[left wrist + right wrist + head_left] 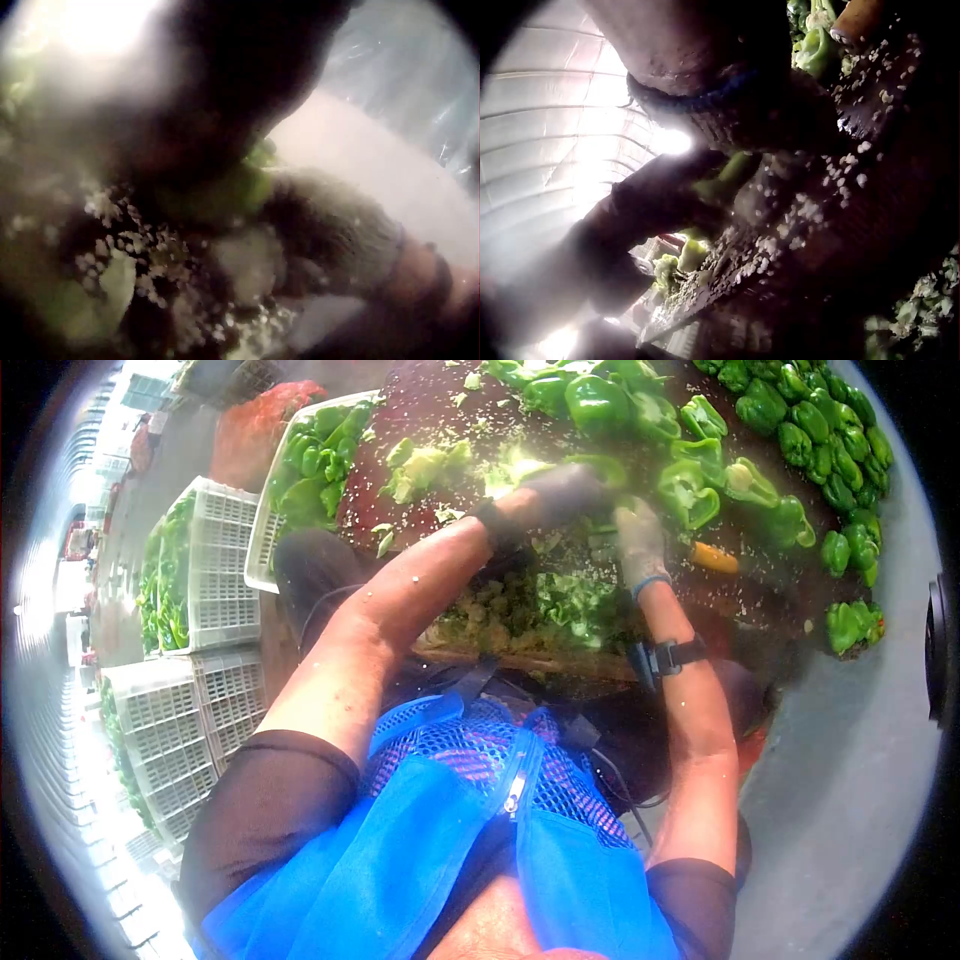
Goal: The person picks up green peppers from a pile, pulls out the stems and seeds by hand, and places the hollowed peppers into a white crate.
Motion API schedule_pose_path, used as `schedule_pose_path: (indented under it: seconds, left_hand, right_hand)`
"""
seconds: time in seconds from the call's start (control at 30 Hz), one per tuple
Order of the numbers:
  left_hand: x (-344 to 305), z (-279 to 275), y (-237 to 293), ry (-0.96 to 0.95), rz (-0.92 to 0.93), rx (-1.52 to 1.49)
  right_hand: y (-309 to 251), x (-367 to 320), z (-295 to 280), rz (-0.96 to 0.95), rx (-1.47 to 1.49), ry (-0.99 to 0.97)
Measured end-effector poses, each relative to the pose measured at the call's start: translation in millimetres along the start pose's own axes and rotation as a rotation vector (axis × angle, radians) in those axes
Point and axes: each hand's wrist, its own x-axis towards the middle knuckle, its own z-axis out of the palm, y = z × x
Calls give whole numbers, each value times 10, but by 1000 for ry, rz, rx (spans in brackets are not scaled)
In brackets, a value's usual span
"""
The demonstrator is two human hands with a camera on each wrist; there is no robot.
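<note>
Both hands meet over the front of the dark red work table (420, 390). My left hand (565, 495), in a dark glove, holds a green bell pepper (731, 172). From the right, my right hand (640, 540), in a pale glove with a blue cuff, grips the same pepper; its fingertips are mostly hidden. In the left wrist view the green pepper (225, 191) shows between the dark left glove and the right glove (337, 232). Cut-open pepper halves (690, 495) lie just beyond the right hand. Beside that hand is an orange handle (715, 557).
Whole green peppers (810, 430) are heaped at the far right. Pale cores (425, 465) and scattered seeds cover the table. Pepper scraps (575, 610) lie below the hands. At left stand a white crate of peppers (265, 540) and more white crates (225, 560).
</note>
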Motion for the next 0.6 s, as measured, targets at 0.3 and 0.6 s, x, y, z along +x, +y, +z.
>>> schedule_pose_path:
  seconds: [0.3,0.6]
  left_hand:
    - [-663,-828,376,-122,-324,-351]
    - [-855,-1050,-327,629,-361,-531]
  right_hand:
    - [-159,-23,-54,-370,-246,65]
    - [-1161,-681,28,-944,-345,569]
